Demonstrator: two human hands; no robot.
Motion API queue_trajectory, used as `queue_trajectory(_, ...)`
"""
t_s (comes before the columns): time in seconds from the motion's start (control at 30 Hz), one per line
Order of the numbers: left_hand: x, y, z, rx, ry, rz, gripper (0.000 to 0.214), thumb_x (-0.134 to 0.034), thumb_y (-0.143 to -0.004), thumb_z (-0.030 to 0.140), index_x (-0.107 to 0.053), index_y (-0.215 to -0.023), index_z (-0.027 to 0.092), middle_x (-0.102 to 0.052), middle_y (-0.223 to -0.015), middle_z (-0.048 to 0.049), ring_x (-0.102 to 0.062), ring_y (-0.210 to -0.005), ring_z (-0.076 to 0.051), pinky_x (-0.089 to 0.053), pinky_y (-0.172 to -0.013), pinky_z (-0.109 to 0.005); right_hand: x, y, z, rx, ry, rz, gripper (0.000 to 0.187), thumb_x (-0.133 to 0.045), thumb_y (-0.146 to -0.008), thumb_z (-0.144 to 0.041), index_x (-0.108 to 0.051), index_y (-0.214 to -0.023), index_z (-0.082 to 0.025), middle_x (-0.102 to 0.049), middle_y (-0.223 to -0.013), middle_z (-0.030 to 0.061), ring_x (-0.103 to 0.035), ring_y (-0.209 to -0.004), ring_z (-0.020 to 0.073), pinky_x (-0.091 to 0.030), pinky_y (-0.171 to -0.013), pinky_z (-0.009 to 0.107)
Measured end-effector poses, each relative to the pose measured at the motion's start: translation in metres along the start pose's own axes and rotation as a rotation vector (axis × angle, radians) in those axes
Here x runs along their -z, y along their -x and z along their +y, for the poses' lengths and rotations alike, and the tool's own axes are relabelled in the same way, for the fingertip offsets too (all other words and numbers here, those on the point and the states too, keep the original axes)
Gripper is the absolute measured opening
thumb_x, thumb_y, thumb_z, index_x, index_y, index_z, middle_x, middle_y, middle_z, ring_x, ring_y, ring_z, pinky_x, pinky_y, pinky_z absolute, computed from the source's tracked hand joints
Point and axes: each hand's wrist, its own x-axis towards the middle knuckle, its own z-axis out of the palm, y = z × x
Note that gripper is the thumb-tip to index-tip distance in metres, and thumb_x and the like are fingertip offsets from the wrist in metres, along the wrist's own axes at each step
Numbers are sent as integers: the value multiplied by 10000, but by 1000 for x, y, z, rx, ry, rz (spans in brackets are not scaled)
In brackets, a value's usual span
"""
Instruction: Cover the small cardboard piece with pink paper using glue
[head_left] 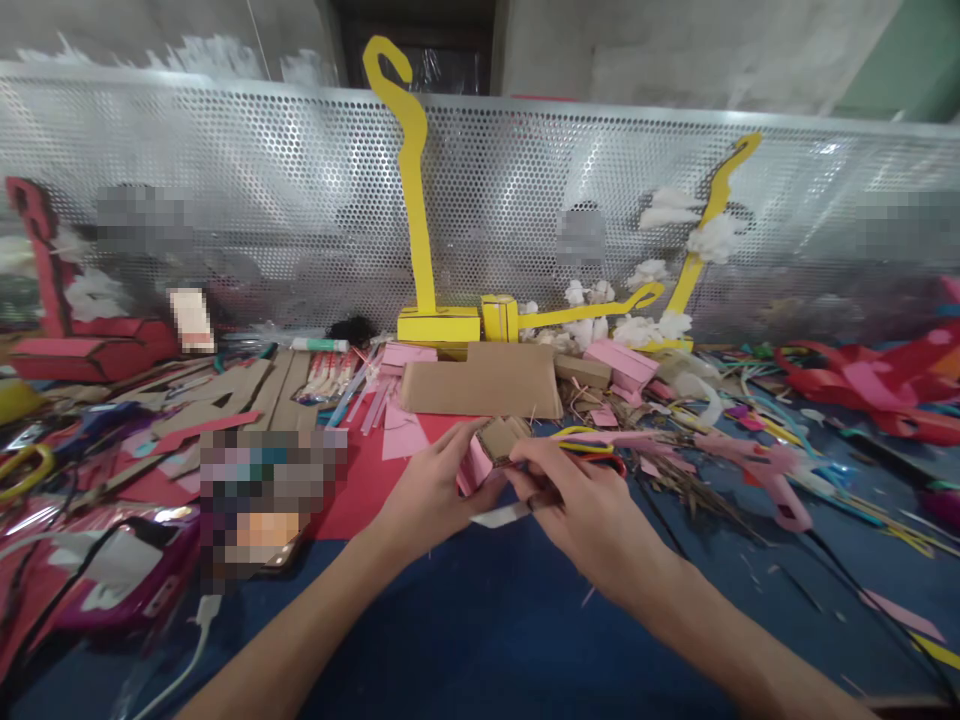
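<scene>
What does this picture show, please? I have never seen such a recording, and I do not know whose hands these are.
There is no machine here: a person works with two bare hands, filmed by a camera worn on that person's head. The left hand holds a small pink-and-cardboard piece; the right hand is at its edge. On the blue table lie a pink glue gun at right, a red sheet and many scraps. Farther back, a tall yellow hook shape stands before a perforated metal panel.

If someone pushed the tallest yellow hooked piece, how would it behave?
The tallest yellow hooked piece may tip, its neck rising far above a low base. That narrow neck might flex. Looking like cardboard, it's probably light.
</scene>
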Motion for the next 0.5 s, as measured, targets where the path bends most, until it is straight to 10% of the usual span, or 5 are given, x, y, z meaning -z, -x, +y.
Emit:
queue_trajectory(0.3, -3, -7, 0, 226, 474, 24, 414, -747, -829, 324, -618, -1202, 201, -734, -1066, -85, -704, -936, -225, -586, -821, -334, 10, -28, -2, 26, 11, -128, 358, -568, -916, -88, -558, -1246, -227, -740, -935, 43, -707, -738, 199, -495, -614, 263)
queue_trajectory(0.5, 2, -15, -12, 682, 878, 92, 389, -804, -777, 383, -664, -1076, 176, -744, -1012, -101, -715, -761, -206, -613, -617, -319, 12, -51, 13, 32, -25, -207, 392, -591, -893, -54, -566, -1265, -172, -711, -1085, 92, -686, -876, 200, -539, -761, 309)
